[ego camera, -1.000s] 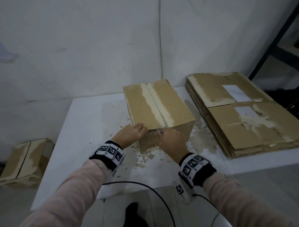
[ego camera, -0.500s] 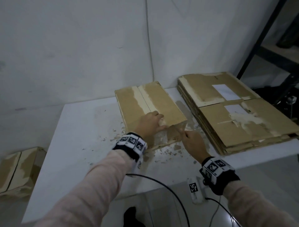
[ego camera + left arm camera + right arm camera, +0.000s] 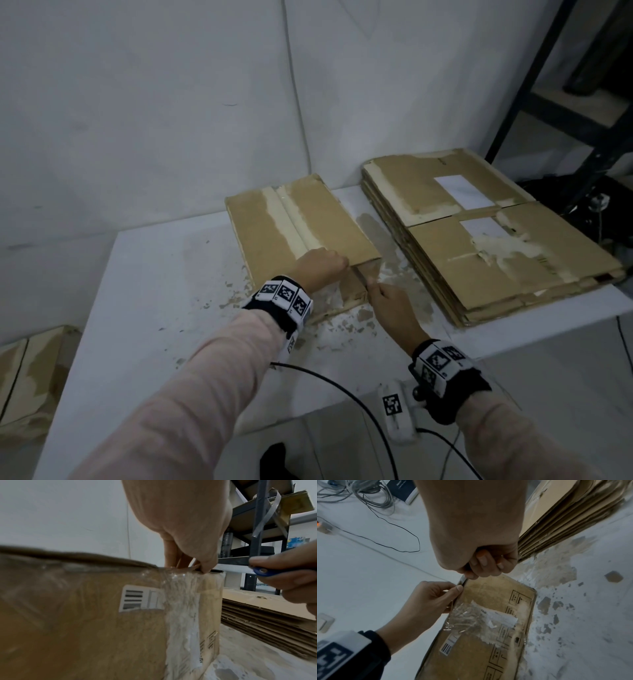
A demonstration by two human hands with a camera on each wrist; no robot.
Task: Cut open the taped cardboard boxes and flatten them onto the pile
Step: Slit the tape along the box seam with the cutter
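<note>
Nearest the person, a black cable [image 3: 342,383] loops below the front edge of the white table [image 3: 144,308], and a small white tagged device [image 3: 397,416] hangs under the right wrist.

On the table, in front of the cardboard box [image 3: 301,222], brown paper scraps [image 3: 346,325] and torn residue litter the surface.

The right hand [image 3: 394,308] sits at the box's near right corner. Its fingers are curled tight around a small cutter with a blue handle [image 3: 262,572]; a short metal blade [image 3: 463,580] protrudes from the grip and meets the box's top front edge.

The left hand [image 3: 320,269] rests on the same edge, just left of the blade. Its fingers are narrow, thumb and forefinger pinching the rim of the top flap beside the crumpled clear tape [image 3: 464,616] that runs down the front face. A barcode label [image 3: 135,599] is stuck left of that tape.

The box stands closed at the middle of the table, its top showing a taped centre seam with pale torn strips.

Right of the box, close but apart from it, lies the pile of flattened cardboard [image 3: 479,240], with two white labels on its top sheet.

Left of the box, off the table and low, sits another taped box [image 3: 30,377].

Behind the pile stands a dark metal shelf frame [image 3: 534,89]; behind the box, a white wall.
</note>
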